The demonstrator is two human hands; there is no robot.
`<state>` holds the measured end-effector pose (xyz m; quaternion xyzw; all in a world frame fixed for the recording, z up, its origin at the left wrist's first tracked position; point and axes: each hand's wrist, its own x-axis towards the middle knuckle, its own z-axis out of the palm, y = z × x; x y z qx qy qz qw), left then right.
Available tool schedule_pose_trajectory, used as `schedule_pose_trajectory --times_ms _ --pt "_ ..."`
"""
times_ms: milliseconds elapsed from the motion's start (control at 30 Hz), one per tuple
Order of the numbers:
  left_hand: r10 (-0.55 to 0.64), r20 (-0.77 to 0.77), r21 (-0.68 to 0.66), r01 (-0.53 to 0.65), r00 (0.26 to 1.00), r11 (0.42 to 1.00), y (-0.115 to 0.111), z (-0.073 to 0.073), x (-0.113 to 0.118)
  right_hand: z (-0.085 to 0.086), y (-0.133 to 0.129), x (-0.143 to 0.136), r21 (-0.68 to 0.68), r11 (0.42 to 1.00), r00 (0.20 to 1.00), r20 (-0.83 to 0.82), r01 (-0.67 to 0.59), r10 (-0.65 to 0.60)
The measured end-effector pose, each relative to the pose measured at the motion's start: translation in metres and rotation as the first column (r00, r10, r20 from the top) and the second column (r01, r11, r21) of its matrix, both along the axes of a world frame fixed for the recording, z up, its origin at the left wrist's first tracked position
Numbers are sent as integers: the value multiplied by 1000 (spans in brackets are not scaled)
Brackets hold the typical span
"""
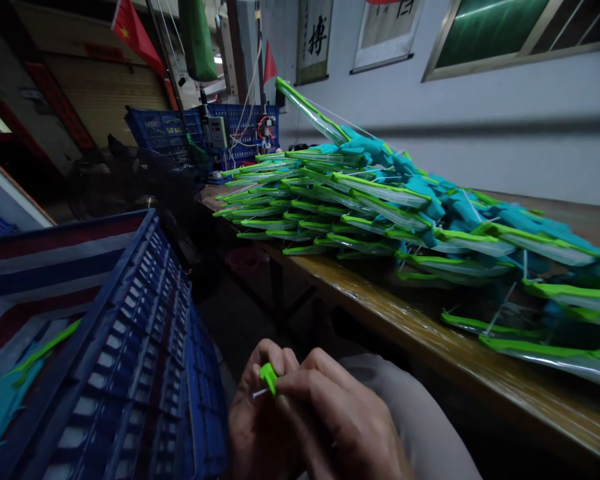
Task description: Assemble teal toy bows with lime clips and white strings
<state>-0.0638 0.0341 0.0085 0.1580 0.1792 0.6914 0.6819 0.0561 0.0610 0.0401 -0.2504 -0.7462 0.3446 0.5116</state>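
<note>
Near the bottom middle, my left hand (pixel 257 417) and my right hand (pixel 343 417) meet above my lap. Between their fingertips is a small bright green plastic piece (pixel 268 377) with a thin white pin or cord sticking out to the left. Both hands have their fingers closed on it. A large pile of teal and lime-green items with clear parts (pixel 395 207) lies on the wooden table (pixel 380 307), beyond and to the right of my hands.
At left stands a blue crate (pixel 130 333) with a striped lining and a few teal and green items (pixel 10 400) inside. Further back are more blue crates (pixel 167 137) and a small control box (pixel 217 132) with cables. The table's front edge runs close at right.
</note>
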Motion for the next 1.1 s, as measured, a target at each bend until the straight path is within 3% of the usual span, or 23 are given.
schedule_pose_trajectory --times_ms 100,200,400,500,567,633,667,767,833,967,1100 --pt "20 -175 -61 -31 984 998 2 -1 -3 -5 2 3 139 982 985 98 125 -140" --pt "21 -329 -171 -82 944 982 -1 3 -3 -10 6 4 278 929 946 144 245 -292" --pt "-26 -440 -272 -106 898 956 -5 17 8 -16 16 6 483 860 905 270 167 -328" --pt "-37 -491 -311 -135 870 941 -1 12 11 -11 26 8 530 828 891 266 184 -368" --pt "-17 -609 -303 -214 793 929 2 5 9 2 36 11 557 802 904 197 215 -379" --pt "-34 -686 -276 -217 727 936 5 -1 7 24 49 14 536 793 919 76 291 -388" --pt "-61 -678 -273 -173 733 946 6 -2 7 37 56 16 508 791 914 17 342 -406" --pt "-137 -521 -292 -25 843 956 7 1 6 69 77 19 397 792 877 -78 464 -475" --pt "-132 -491 -286 -17 861 958 6 8 6 77 85 18 323 827 883 -73 461 -464" --pt "-105 -592 -217 -32 799 976 6 16 2 53 75 16 176 933 947 14 315 -322" --pt "-52 -636 -200 -99 770 975 10 13 -6 17 56 23 82 996 985 163 36 -49"
